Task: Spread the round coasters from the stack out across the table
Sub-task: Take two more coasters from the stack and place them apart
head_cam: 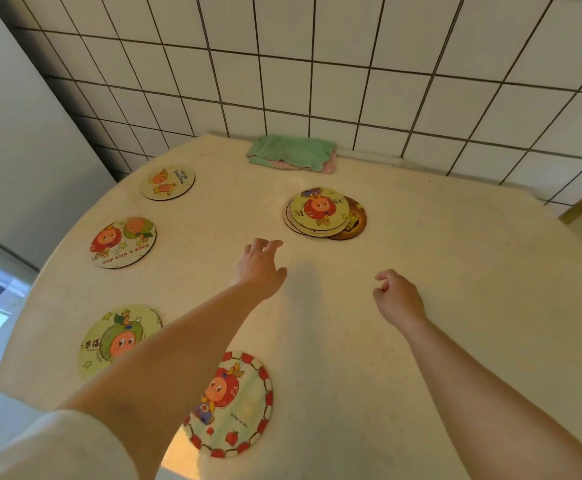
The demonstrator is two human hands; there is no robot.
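Note:
A small stack of round cartoon coasters lies slightly fanned on the cream table, with a brown coaster poking out on its right. Several single coasters lie apart along the left side: one far left, one with "Have a nice day", a green one partly under my left forearm, and a red-rimmed one near the front edge. My left hand hovers empty, fingers apart, just short of the stack. My right hand hangs loosely curled with nothing in it, to the stack's lower right.
A folded green and pink cloth lies at the table's back edge against the white tiled wall. The table's curved edge runs down the left side, with floor and a window beyond it.

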